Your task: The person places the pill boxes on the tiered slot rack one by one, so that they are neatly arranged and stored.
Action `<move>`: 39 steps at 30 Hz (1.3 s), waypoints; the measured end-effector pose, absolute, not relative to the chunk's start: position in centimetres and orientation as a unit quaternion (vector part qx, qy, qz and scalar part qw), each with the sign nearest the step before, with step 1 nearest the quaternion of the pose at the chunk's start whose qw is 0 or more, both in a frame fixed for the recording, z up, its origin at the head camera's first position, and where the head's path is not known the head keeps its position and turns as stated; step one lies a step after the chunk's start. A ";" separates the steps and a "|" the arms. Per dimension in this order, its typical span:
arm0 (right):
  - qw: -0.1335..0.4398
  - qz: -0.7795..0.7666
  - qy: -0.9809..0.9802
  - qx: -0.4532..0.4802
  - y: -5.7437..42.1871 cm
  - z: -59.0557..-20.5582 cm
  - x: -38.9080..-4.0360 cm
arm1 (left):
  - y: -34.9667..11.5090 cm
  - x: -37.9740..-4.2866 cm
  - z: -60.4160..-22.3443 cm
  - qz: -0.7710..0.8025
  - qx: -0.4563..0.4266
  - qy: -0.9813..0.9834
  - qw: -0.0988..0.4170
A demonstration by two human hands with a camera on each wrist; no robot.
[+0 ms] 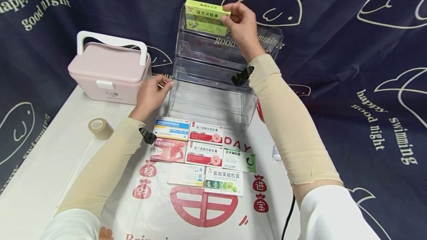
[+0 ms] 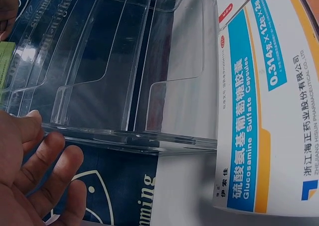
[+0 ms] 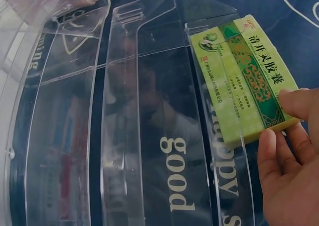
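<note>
A green medicine box (image 1: 206,20) stands at the left of the top tier of a clear tiered rack (image 1: 213,101). My right hand (image 1: 242,25) pinches its right end between thumb and fingers; the right wrist view shows the same box (image 3: 244,81) partly behind the tier's clear front edge. Beside the rack's left side is my left hand (image 1: 153,93), its fingers loosely bent and the thumb at the side panel. In the left wrist view that hand (image 2: 37,171) holds nothing, and whether the thumb touches the panel I cannot tell.
Several medicine boxes lie in front of the rack, among them a blue-and-white box (image 1: 171,128), a pink box (image 1: 168,150) and a green-and-white box (image 1: 239,159). A pink lidded case (image 1: 110,73) and a tape roll (image 1: 101,129) stand left. A dark patterned cloth (image 1: 333,47) hangs behind.
</note>
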State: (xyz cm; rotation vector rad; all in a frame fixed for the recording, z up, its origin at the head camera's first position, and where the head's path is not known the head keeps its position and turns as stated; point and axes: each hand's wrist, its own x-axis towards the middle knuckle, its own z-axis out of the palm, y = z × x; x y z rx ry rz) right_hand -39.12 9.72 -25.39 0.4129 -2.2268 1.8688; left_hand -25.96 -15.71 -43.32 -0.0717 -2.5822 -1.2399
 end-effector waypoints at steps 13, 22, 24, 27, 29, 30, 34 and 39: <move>0.107 0.612 -0.769 0.151 9.9 -25.9 -38.7 | -15.7 -26.1 -43.3 -0.437 -0.023 -0.890 0.131; 0.109 0.595 -0.781 0.152 10.1 -26.1 -39.3 | -15.6 -26.0 -43.3 -0.438 -0.024 -0.889 0.132; 0.111 0.590 -0.785 0.153 10.1 -26.1 -39.3 | -15.6 -26.0 -43.3 -0.438 -0.023 -0.889 0.133; 0.115 0.576 -0.794 0.155 10.0 -26.1 -39.3 | -15.6 -25.9 -43.3 -0.438 -0.022 -0.889 0.133; 0.116 0.566 -0.801 0.154 10.0 -26.1 -39.3 | -15.6 -25.9 -43.4 -0.438 -0.022 -0.889 0.133; 0.117 0.560 -0.805 0.155 10.0 -26.0 -39.2 | -15.6 -26.0 -43.4 -0.438 -0.022 -0.889 0.133; 0.115 0.542 -0.818 0.153 9.8 -25.8 -39.0 | -15.6 -26.0 -43.5 -0.439 -0.021 -0.888 0.132; 0.114 0.519 -0.834 0.151 9.6 -25.5 -38.7 | -15.7 -26.0 -43.5 -0.438 -0.020 -0.889 0.130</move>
